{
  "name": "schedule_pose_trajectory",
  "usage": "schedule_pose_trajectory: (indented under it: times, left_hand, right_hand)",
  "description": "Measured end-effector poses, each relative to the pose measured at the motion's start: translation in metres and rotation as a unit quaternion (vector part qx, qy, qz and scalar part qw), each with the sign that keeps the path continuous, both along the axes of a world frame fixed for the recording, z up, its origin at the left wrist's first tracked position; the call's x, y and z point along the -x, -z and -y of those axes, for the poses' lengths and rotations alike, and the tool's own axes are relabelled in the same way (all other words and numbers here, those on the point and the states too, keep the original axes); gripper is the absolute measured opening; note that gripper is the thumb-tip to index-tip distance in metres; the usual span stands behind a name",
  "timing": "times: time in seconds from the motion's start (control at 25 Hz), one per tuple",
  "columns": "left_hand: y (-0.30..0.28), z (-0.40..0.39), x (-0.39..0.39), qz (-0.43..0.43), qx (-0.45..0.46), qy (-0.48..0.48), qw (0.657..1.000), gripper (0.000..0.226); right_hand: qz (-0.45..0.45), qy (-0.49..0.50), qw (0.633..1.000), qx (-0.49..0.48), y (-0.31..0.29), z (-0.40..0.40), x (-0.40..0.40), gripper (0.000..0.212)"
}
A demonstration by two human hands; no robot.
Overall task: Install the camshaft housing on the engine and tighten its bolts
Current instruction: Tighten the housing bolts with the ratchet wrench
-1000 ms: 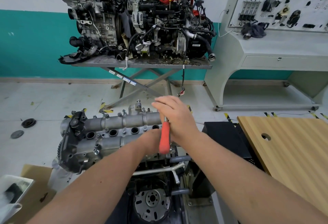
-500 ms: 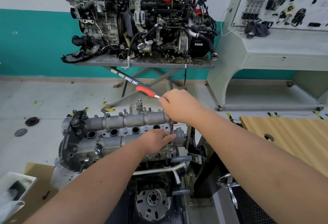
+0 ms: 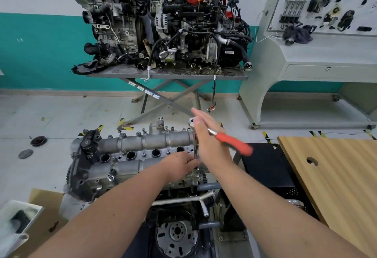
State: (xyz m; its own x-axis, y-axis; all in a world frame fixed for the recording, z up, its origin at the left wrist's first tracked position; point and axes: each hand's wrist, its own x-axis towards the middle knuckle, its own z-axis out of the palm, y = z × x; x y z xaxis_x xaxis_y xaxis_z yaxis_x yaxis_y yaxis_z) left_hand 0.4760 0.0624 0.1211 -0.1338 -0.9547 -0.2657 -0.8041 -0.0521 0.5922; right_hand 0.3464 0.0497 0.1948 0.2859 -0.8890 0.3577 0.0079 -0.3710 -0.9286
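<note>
The grey camshaft housing (image 3: 142,151) lies on top of the engine (image 3: 122,176) in front of me, with several bolts along its edges. A ratchet with a red handle (image 3: 234,145) stands on a vertical extension bar (image 3: 195,145) over a bolt at the housing's right end, and the handle points right. My right hand (image 3: 208,143) lies flat against the ratchet just below its head (image 3: 191,120), fingers stretched out. My left hand (image 3: 181,164) rests on the housing with its fingertips pinching the foot of the extension bar.
A wooden tabletop (image 3: 336,176) with a round hole is at the right, beside a black stand (image 3: 265,166). Two other engines (image 3: 163,23) sit on a scissor table behind. A parts display console (image 3: 316,53) is at back right. A cardboard box (image 3: 40,217) lies at lower left.
The ratchet handle swung from toward me, round to back left, then to the right. My right hand went from a closed grip to outstretched fingers. My left hand stayed at the bar's foot.
</note>
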Motion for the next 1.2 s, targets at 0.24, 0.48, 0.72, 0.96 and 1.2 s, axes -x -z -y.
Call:
schedule_pose_trajectory:
  times: [0.24,0.48,0.72,0.96,1.2]
  left_hand:
    - [0.005,-0.002,0.002,-0.029,0.063,-0.006,0.998,0.034]
    - [0.000,-0.003,0.007,-0.001,0.094,-0.003,0.996,0.029]
    - [0.000,0.000,-0.001,0.015,-0.024,-0.012,1.000,0.044]
    - [0.003,0.002,0.000,0.009,-0.021,-0.007,1.000,0.046]
    - [0.003,0.000,0.001,0.005,-0.004,0.005,1.000,0.044]
  right_hand:
    - [-0.280,0.070,0.850,0.440,0.002,0.017,0.003,0.022]
    - [-0.480,-0.065,0.748,0.453,-0.033,0.028,0.023,0.064]
    - [-0.527,-0.101,0.722,0.437,-0.051,0.030,0.015,0.044]
    - [-0.383,-0.066,0.920,-0.041,-0.062,0.030,-0.015,0.023]
    - [0.239,-0.098,0.884,-0.388,-0.034,0.018,-0.004,0.017]
